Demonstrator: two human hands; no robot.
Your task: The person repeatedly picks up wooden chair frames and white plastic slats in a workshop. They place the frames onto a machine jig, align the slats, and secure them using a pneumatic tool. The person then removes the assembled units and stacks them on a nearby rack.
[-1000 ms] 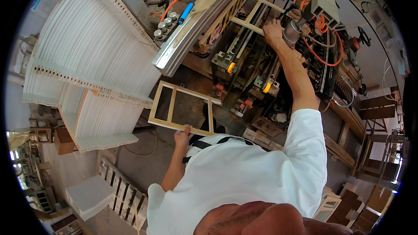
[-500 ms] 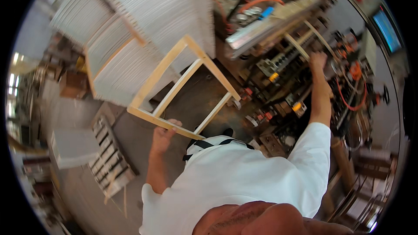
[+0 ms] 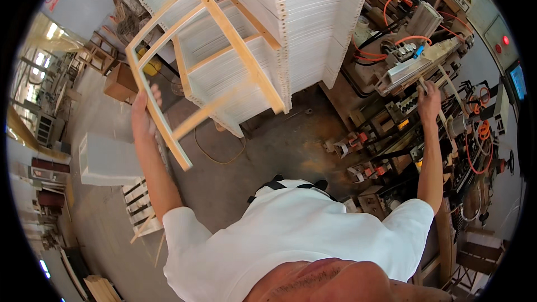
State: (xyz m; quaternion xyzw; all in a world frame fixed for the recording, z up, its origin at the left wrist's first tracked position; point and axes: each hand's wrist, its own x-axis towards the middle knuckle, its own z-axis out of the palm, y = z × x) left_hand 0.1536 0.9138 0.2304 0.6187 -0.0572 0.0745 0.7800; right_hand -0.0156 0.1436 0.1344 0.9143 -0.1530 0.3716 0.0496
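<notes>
My left hand [image 3: 146, 113] grips one rail of a light wooden frame [image 3: 241, 53] with crossbars. The frame is held out to the left, tilted, in front of stacked white frames. Over on the right, my right hand [image 3: 429, 103] is closed at a light wooden bar [image 3: 447, 84] lying on the machine [image 3: 411, 103]. Its fingertips are partly hidden, though they appear wrapped round the bar's end.
Tall stacks of white frames [image 3: 313, 28] stand ahead. A white block-shaped stack [image 3: 106, 159] and a slatted pallet [image 3: 137, 204] are on the left, with a brown carton [image 3: 120, 82] beyond. Red-marked foot pedals [image 3: 353, 144] sit below the machine; orange hoses [image 3: 482, 131] hang on it.
My left hand has swung the wooden frame outward and left, away from my body toward the stacks. My right hand stays at the machine while the view has turned.
</notes>
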